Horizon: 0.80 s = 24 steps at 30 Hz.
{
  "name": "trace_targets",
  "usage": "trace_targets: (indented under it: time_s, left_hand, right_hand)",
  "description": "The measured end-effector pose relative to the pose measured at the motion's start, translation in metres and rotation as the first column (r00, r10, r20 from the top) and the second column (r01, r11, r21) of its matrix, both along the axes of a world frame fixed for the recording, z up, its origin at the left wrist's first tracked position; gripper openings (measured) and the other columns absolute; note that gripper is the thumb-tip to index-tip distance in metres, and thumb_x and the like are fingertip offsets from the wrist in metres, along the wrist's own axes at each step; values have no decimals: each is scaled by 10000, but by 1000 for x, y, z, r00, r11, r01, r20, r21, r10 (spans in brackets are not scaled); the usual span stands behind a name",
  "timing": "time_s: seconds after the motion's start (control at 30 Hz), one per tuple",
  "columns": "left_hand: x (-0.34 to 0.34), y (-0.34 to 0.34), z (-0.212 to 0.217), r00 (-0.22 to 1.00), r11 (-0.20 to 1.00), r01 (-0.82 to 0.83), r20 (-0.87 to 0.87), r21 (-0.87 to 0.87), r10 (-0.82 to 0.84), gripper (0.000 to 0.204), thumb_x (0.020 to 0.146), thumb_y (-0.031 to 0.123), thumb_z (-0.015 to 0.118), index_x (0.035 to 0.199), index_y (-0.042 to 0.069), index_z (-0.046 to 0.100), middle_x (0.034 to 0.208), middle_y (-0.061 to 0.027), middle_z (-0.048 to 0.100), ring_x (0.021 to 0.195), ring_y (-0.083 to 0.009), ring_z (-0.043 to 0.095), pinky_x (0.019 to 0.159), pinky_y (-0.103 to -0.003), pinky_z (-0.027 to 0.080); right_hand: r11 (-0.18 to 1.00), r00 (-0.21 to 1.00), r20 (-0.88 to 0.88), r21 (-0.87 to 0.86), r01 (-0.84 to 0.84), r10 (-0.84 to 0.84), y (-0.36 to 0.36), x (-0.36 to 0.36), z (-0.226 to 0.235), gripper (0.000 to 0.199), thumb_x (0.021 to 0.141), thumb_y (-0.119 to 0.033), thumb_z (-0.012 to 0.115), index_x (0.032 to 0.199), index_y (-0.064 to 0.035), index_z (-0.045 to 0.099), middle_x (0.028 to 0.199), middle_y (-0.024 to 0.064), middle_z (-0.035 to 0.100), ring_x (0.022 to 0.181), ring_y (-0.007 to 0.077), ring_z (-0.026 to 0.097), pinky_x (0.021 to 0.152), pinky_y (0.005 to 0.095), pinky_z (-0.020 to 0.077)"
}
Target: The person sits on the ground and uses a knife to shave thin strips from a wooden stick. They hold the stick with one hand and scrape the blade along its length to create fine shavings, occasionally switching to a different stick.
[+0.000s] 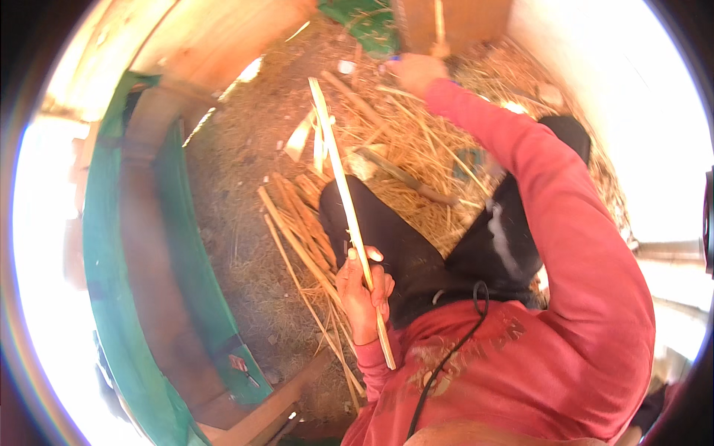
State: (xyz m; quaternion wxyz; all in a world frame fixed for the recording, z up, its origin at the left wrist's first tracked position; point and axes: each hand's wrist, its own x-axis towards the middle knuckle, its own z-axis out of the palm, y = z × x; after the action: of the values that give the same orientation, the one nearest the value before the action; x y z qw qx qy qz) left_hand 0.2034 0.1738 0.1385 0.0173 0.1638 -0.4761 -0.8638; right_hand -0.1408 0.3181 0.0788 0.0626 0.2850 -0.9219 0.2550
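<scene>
Stick (343,180), long, pale and thin, stands slantwise in front of the person, its upper end leaning left and its lower end before the red sweater (476,357). The left hand (364,290) has a narrow grip around its lower part, fingers curled against the wood. The right hand (418,73) reaches far forward near a brown board (468,18); it is blurred, a bit of blue shows at its fingertips, and I can't tell what its grip holds. Behind the stick is one knee in black trousers (387,230). Straw (446,219) lies between the legs, and a pile of sticks (301,219) lies on the floor (230,215) just left of them. Farther left runs green cloth (108,245).
</scene>
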Motion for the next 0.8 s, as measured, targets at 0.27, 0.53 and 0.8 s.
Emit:
trace_targets:
  time_s: [0.27,0.53,0.8]
  left_hand:
    - [-7,-30,3,983,984,-175,62,37,173,338,1011,329,337,964,44,511,409,46,279,287,-50,195,310,-204,152]
    - [-15,-6,1,985,975,-165,18,-147,170,349,1012,311,343,954,20,528,416,27,303,301,-52,223,311,-202,172]
    - [-7,2,-7,993,989,-106,61,106,99,328,1013,340,326,937,58,476,413,46,269,293,-42,188,298,-196,150]
  right_hand:
    - [916,915,28,-18,-402,402,-41,141,72,416,928,-441,449,1000,-54,582,719,232,611,605,394,605,553,467,488]
    - [862,839,-242,-21,-507,487,-49,167,31,409,886,-440,529,816,-38,543,581,183,549,578,364,587,489,448,445]
    - [961,939,-235,171,-216,252,-56,87,9,392,917,-415,466,875,-45,588,677,173,621,639,302,641,467,429,473]
